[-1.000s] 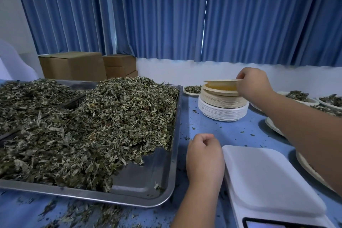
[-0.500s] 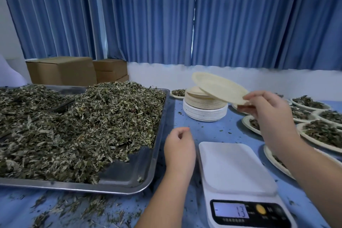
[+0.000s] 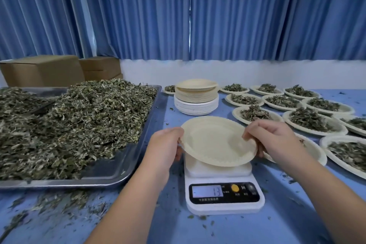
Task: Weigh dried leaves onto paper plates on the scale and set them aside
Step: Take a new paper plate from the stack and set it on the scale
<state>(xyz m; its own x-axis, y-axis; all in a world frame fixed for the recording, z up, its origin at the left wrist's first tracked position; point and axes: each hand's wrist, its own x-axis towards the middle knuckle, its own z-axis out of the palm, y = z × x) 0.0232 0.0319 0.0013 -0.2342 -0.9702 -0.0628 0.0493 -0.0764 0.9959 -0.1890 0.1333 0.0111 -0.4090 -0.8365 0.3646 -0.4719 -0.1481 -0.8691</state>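
Left hand (image 3: 165, 145) of mine pinches the left rim of an empty paper plate (image 3: 215, 142), and my right hand (image 3: 277, 138) pinches its right rim, so the plate hangs slightly tilted between them. Directly beneath my hands sits the white scale (image 3: 223, 196), its display reading 13; whether the plate touches the platform I cannot tell. Beyond my hands stands a stack of unused plates (image 3: 196, 99). Left of my left hand, a metal tray (image 3: 111, 172) carries heaped dried leaves (image 3: 79, 121). Right of my right hand, filled plates (image 3: 309, 121) cover the blue worktop (image 3: 277, 214).
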